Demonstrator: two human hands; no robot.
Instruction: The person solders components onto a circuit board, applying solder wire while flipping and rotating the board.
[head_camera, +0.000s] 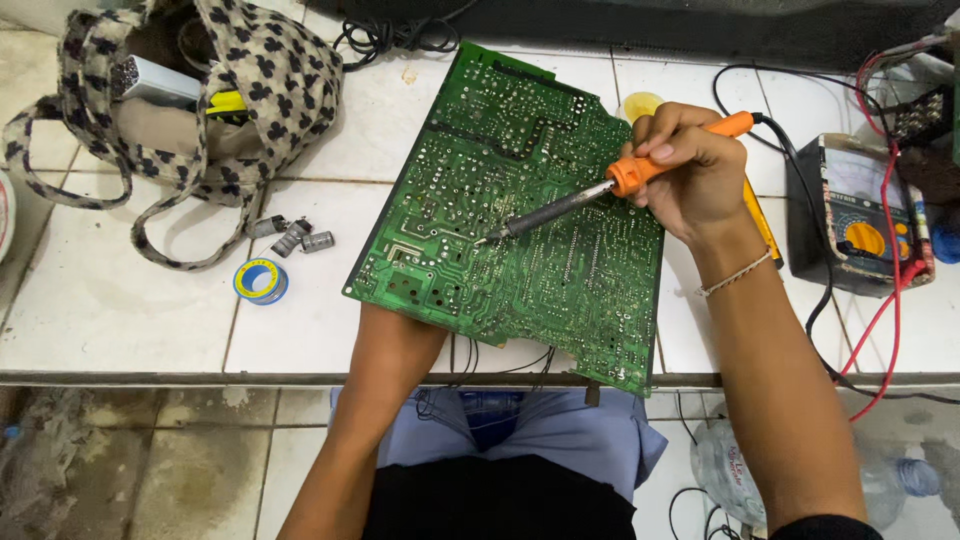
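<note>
A large green circuit board (500, 190) lies solder side up on the white tiled counter, tilted and overhanging the front edge. My right hand (690, 170) grips an orange-handled soldering iron (600, 195) like a pen, its dark tip touching the board near the middle left. My left forearm (390, 360) reaches under the board's near left corner. The left hand itself is hidden beneath the board.
A patterned fabric bag (210, 90) sits at the back left. Beside it lie three small capacitors (295, 237) and a blue solder spool (261, 281). A multimeter (865, 225) with red and black leads stands at the right. A plastic bottle (730, 470) lies below the counter.
</note>
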